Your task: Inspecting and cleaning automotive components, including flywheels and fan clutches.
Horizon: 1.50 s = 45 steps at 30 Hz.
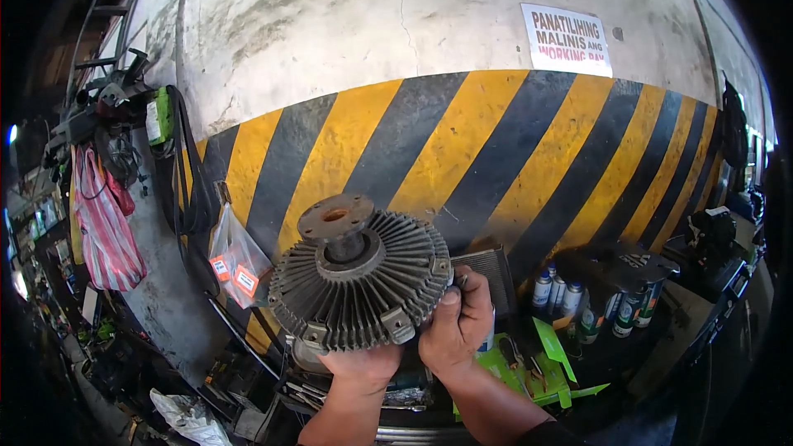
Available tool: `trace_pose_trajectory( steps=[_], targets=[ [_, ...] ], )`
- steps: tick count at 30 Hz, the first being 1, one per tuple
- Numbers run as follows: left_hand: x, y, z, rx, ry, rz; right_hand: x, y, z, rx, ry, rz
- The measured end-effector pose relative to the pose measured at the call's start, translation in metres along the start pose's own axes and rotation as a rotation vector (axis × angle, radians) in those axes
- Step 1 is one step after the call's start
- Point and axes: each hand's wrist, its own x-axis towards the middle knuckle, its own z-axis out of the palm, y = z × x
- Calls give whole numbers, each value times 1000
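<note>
A finned metal fan clutch [359, 285] is held up in front of me, its round hub flange upward and its finned body slightly tilted. My left hand [363, 362] supports it from below, with the fingers mostly hidden under the body. At the right rim, my right hand [457, 326] is closed with thumb and curled fingers pressed together against the edge. A small dark bit shows by those fingertips, too small to name. Bolt lugs stand out around the clutch's rim.
Behind is a wall with yellow and black stripes [462, 140]. Spray cans [557, 293] stand at right, near a bright green case [529, 367] with tools. A clear plastic bag [238, 256] and a striped bag [103, 223] hang at left. A radiator core [487, 272] leans behind my right hand.
</note>
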Motion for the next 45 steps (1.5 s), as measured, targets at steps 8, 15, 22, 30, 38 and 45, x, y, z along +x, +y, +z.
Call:
trace_pose_trajectory(
  steps=[8,15,22,30,38,45],
  targets=[
    [1,1,-11,8,-117,-30,0,-19,9,229,38,328],
    [2,-2,-11,8,32,-50,-7,-2,-8,55,-93,155],
    [-3,-4,-8,56,37,15,-6,-15,3,349,19,385],
    [-8,-2,-13,57,13,-18,-8,-9,-5,124,-74,194],
    [-8,-8,-10,97,54,54,-5,-6,-3,210,-18,163],
    [-10,-6,-8,33,32,-7,-7,-7,-6,275,-12,198]
  ],
)
